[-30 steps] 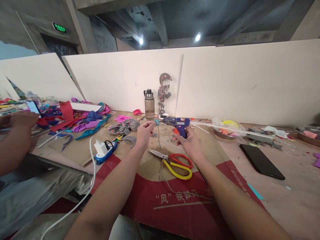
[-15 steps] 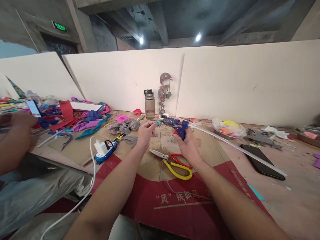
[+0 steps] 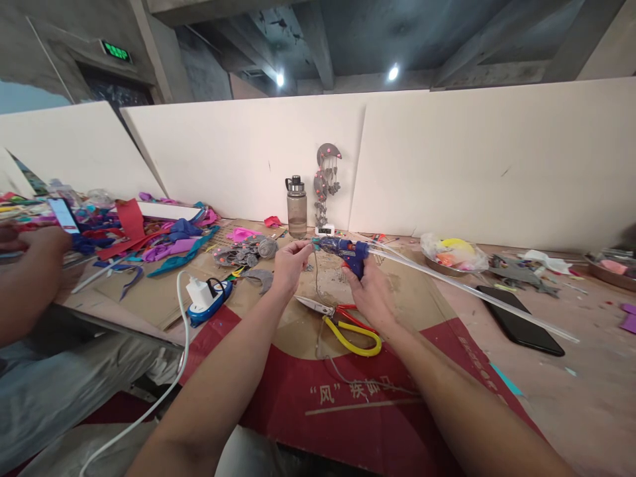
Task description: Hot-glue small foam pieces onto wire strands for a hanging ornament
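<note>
My right hand (image 3: 370,291) is wrapped round the handle of a blue hot glue gun (image 3: 354,252). A long clear glue stick (image 3: 467,286) sticks out of its back toward the right. The nozzle points left and meets, or nearly meets, a small teal piece (image 3: 315,244) pinched in the fingertips of my left hand (image 3: 292,264). A thin grey string (image 3: 317,278) hangs below that piece. Scissors (image 3: 352,331) with one yellow and one red handle lie under my hands, blades toward the left. My fingers partly hide the teal piece.
Cardboard (image 3: 348,430) covers the table before me. A water bottle (image 3: 297,209) stands behind my left hand, beside a grey moon-shaped hanging ornament (image 3: 328,159). A blue power strip (image 3: 212,303) sits left, a black phone (image 3: 519,319) right. Another person's hand (image 3: 47,245) is at far left.
The glue gun has shifted slightly left, bringing its nozzle closer to the teal piece, and its stick has swung a little. My left hand stays nearly in place.
</note>
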The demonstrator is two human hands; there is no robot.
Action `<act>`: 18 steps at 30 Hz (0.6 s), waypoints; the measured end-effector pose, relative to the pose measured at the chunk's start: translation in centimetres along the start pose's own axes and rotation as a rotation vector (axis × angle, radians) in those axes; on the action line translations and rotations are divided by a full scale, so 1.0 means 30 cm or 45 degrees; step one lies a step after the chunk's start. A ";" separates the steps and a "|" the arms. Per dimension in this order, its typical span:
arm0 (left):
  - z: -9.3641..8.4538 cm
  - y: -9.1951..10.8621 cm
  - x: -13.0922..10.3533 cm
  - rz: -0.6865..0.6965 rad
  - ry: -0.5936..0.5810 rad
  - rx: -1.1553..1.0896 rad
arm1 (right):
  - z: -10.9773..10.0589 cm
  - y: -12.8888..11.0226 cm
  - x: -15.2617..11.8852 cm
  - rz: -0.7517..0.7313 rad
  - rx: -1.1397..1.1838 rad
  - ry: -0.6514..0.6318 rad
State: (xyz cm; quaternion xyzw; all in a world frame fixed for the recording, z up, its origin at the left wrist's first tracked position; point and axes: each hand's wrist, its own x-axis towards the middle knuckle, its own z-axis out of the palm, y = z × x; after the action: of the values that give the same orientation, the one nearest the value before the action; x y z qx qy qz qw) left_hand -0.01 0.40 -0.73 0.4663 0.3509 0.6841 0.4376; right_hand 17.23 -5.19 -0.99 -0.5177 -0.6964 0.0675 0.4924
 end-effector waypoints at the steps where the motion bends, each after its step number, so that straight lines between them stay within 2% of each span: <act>1: 0.001 0.000 0.000 0.005 0.000 0.002 | 0.000 0.000 -0.001 -0.001 -0.020 0.002; 18: 0.007 0.015 -0.010 -0.062 0.018 0.026 | -0.012 -0.007 -0.002 0.053 -0.154 -0.006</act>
State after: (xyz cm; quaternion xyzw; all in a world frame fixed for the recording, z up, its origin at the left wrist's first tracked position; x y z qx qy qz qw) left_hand 0.10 -0.02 -0.35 0.4571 0.3721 0.6730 0.4468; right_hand 17.36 -5.48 -0.70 -0.5608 -0.6895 0.0366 0.4569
